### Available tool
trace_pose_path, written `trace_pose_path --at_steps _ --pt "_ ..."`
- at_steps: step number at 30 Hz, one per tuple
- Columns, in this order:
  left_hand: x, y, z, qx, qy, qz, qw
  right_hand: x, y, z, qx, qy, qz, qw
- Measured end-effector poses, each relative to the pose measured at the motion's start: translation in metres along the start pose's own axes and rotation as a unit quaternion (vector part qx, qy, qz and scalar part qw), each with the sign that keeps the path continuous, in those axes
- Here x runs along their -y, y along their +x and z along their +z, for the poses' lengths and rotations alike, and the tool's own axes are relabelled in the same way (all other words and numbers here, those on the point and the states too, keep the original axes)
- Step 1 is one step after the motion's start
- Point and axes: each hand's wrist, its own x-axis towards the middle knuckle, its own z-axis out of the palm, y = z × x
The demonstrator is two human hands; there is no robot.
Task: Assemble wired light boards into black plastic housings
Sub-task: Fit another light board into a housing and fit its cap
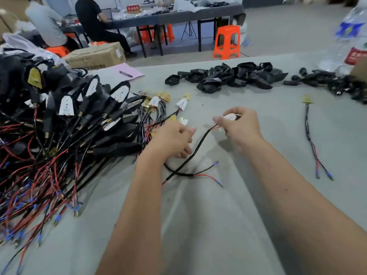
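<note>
1. The table (198, 225) is the biggest thing I see – grey cloth, and its bare part lies in front of me between the two arms.
2. On my left side is the finished pile (59, 120), many housings with boards inside and red and black wires going toward me.
3. The empty housings (228, 76) lie in a heap at the far side of the table, ahead and a little to the right. My right hand is nearer to them than my left, and the cloth between that hand and the heap is free.
4. My right hand (238, 126) has the fingers curled and pinches a white board (230, 116). Its cable (198, 147) hangs from the board and runs down-left toward me – the long axis goes diagonally, and it crosses itself near the loose ends.
5. My left hand (172, 139) is loosely curled beside the cable; if it holds something I cannot tell, it is blurred.
6. More loose boards (181, 104) lie just behind the left hand.
7. One spare cable (311, 135) lies apart on the right.
8. I think the next move is the reach forward for one housing.
</note>
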Motion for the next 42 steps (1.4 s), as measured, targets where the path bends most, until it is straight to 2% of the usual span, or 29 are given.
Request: trace_pose_path --at_steps 2,4,11,13,15,17,19,22,26,28,31,35,37,39,42 --pt "-0.007 0.002 0.008 0.036 0.015 0.010 0.999 -0.003 0.012 -0.028 -0.072 0.070 0.038 0.994" --pt "-0.015 0.004 0.018 0.039 0.036 0.037 0.998 -0.007 0.020 -0.049 -0.106 0.128 0.052 0.985" --pt "-0.062 0.017 0.087 0.080 0.094 0.160 0.979 -0.019 0.034 -0.096 -0.159 0.257 0.028 0.953" --pt "-0.072 0.024 0.104 0.063 0.103 0.178 0.976 -0.020 0.038 -0.103 -0.140 0.291 0.042 0.946" --pt "-0.083 0.031 0.121 0.001 0.082 0.184 0.980 -0.022 0.038 -0.107 -0.062 0.266 0.062 0.960" --pt "-0.096 0.038 0.137 -0.076 0.045 0.189 0.978 -0.024 0.036 -0.110 0.034 0.188 0.082 0.978" --pt "-0.108 0.046 0.148 -0.118 0.028 0.194 0.973 -0.026 0.036 -0.114 0.086 0.146 0.065 0.983" --pt "-0.124 0.062 0.160 -0.115 0.015 0.204 0.972 -0.024 0.048 -0.122 0.037 0.145 0.041 0.988" --pt "-0.145 0.100 0.168 -0.123 -0.020 0.202 0.971 -0.023 0.067 -0.124 -0.034 0.167 0.066 0.983" --pt "-0.153 0.127 0.172 -0.148 0.056 0.215 0.964 -0.024 0.072 -0.122 -0.037 0.183 0.076 0.979" --pt "-0.158 0.168 0.177 -0.166 0.267 0.260 0.913 -0.031 0.072 -0.119 -0.065 0.161 0.056 0.983" --pt "-0.157 0.209 0.180 -0.106 0.436 0.265 0.853 -0.035 0.071 -0.118 -0.049 0.171 -0.007 0.984" --pt "-0.158 0.222 0.180 -0.110 0.471 0.275 0.831 -0.033 0.070 -0.116 -0.047 0.202 -0.002 0.978" --pt "-0.161 0.228 0.178 -0.156 0.478 0.289 0.814 -0.033 0.069 -0.115 -0.051 0.217 0.008 0.975" --pt "-0.163 0.232 0.176 -0.158 0.479 0.286 0.815 -0.032 0.069 -0.116 -0.070 0.219 0.000 0.973"
